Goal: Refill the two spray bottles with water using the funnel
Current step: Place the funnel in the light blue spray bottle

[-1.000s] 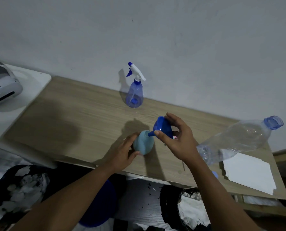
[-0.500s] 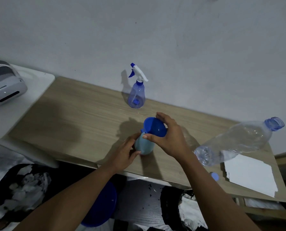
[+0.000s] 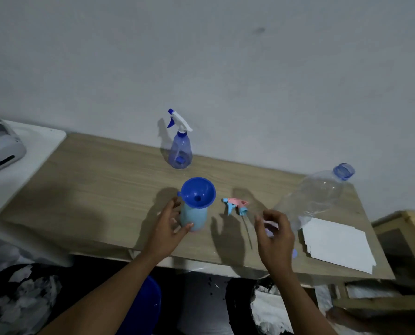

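Your left hand (image 3: 167,226) is gripping the pale bottle (image 3: 193,220) low on its side, thumb and fingers curled round it, near the front edge of the tabletop (image 3: 105,189). The funnel (image 3: 198,192) is sitting upright in its neck. Your right hand (image 3: 275,235) is hovering at 3 o'clock of that bottle, fingers loosely curled and seemingly holding nothing, just by the base of the uncapped water bottle (image 3: 317,197). The spray head (image 3: 235,205) is lying between the two bottles. The other sprayer (image 3: 180,148) is standing at 12 o'clock, head on.

The water bottle is looking thin-walled and squashy, and I cannot tell how full it is. I'd be taking it round the mid-body, squeezing lightly so it isn't buckling and gushing. The pale bottle is probably light and top-heavy under the funnel, so it is wanting a steadying grip during the pour.
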Demonstrator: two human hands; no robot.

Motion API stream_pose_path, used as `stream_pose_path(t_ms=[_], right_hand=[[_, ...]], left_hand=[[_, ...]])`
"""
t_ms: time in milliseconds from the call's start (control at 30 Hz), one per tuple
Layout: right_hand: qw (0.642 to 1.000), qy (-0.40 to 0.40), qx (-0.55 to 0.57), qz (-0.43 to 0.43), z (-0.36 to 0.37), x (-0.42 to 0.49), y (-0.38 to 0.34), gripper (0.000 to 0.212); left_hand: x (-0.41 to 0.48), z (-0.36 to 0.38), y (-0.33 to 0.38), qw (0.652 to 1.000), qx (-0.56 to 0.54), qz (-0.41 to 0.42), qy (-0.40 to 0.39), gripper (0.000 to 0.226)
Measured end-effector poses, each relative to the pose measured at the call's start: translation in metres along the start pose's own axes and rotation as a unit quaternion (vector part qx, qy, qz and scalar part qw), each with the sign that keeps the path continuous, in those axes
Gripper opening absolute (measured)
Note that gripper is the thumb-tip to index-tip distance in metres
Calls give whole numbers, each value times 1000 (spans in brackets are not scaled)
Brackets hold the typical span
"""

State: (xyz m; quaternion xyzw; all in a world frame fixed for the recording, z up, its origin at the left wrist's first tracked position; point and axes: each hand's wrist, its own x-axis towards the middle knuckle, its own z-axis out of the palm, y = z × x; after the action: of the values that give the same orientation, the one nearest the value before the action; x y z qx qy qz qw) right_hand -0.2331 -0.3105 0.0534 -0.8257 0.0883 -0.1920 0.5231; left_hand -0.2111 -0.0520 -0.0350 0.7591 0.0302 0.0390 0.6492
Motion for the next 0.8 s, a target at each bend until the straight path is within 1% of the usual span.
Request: stream_pose_path(t_ms=[67, 133, 167, 233, 300, 367, 433, 500, 567, 600, 700, 800], right_hand=[[996, 76, 7, 48, -24, -2, 16, 22], [989, 128, 18, 71, -46, 6, 24, 41], [987, 135, 28, 78, -56, 14, 26, 56], [989, 118, 36, 76, -70, 34, 24, 83], [995, 73, 30, 56, -77, 54, 22, 95], [998, 23, 40, 46, -80, 67, 21, 97], [998, -1, 55, 44, -80, 73, 24, 92], [998, -11, 54, 32, -81, 74, 27, 87], [998, -30, 51, 3, -83, 75, 25, 87], [998, -39, 51, -17, -84, 75, 22, 88], [994, -56, 60, -78, -86, 79, 6, 94], [985, -107, 43, -126, -85, 87, -13, 94]], left_hand=[[-1, 0, 12, 1000, 0, 17, 24, 90], [-1, 1, 23, 998, 5, 41, 42, 95], [0, 1, 29, 997, 5, 51, 53, 102], [4, 3, 35, 995, 20, 56, 77, 113], [6, 7, 47, 994, 25, 49, 89, 111], [8, 12, 61, 994, 28, 48, 95, 104], [8, 18, 72, 993, 36, 33, 103, 99], [6, 21, 79, 992, 55, 16, 110, 100], [4, 21, 81, 992, 69, 9, 107, 107], [3, 21, 83, 992, 73, 7, 106, 106], [1, 22, 89, 989, 81, 0, 120, 83], [1, 22, 94, 987, 87, -7, 135, 73]])
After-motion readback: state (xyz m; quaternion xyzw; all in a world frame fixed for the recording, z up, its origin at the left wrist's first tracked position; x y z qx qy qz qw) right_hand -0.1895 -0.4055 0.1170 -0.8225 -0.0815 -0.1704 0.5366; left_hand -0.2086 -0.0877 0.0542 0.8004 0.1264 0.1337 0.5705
